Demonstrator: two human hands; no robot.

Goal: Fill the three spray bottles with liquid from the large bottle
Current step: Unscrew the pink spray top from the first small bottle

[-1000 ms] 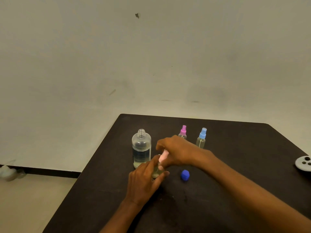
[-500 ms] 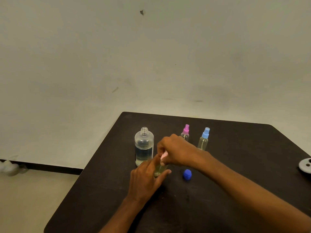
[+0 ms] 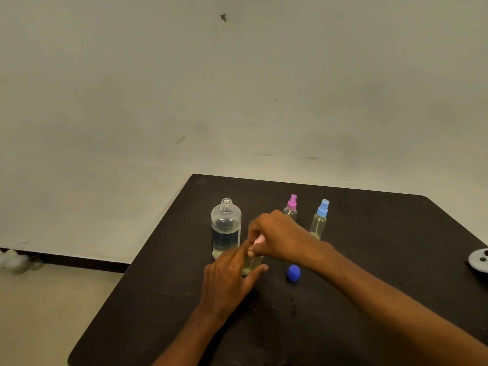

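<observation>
The large clear bottle [image 3: 226, 228] stands uncapped on the dark table [image 3: 369, 233], roughly half full. Its blue cap [image 3: 293, 273] lies on the table to the right of my hands. My left hand [image 3: 229, 281] grips the body of a small spray bottle [image 3: 250, 265] that holds yellowish liquid. My right hand [image 3: 277, 237] is closed over that bottle's light pink spray top [image 3: 258, 240]. Two more spray bottles stand behind: one with a magenta top [image 3: 291, 206], partly hidden by my right hand, and one with a light blue top [image 3: 320, 220].
A grey round object [image 3: 479, 260] lies at the table's right edge. The table's left edge drops to a pale floor. Crumpled clear plastic [image 3: 15, 260] sits on the floor by the wall at far left.
My right hand has pressed lower over the pink top, hiding more of it. The camera view has shifted slightly; both hands stay on the same small bottle.
</observation>
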